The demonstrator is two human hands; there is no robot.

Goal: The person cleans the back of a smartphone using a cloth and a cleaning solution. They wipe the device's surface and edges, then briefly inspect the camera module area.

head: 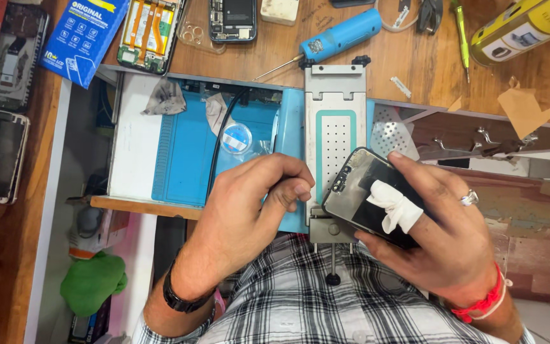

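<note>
Checked shirt cloth fills the foreground as a person at a wooden repair bench works on a dark phone, seen from a head-worn camera. The right hand, with a ring on one finger and a red thread at the wrist, cradles the phone from below and at the side, its fingers wrapped round the edges. A folded white cloth lies on the phone's dark face, pinned under the thumb. The left hand, with a black band on the wrist, is curled almost shut just beside the phone's upper corner; its fingertips pinch together as if on a small tool, though nothing can be made out between them.

Under both hands stands a grey metal separator plate with a perforated bed, and left of it a blue work mat carrying a small round roll of tape and a black cable. On the bench behind lie a blue electric screwdriver, a blue box, an opened phone showing its inner parts, and a yellow can. A green cloth sits low at the left.

By the look of it, the step in hand is cleaning or prying along the phone's top edge. A next stroke would call for a firm right-hand hold and a light, steady touch from the left.
</note>
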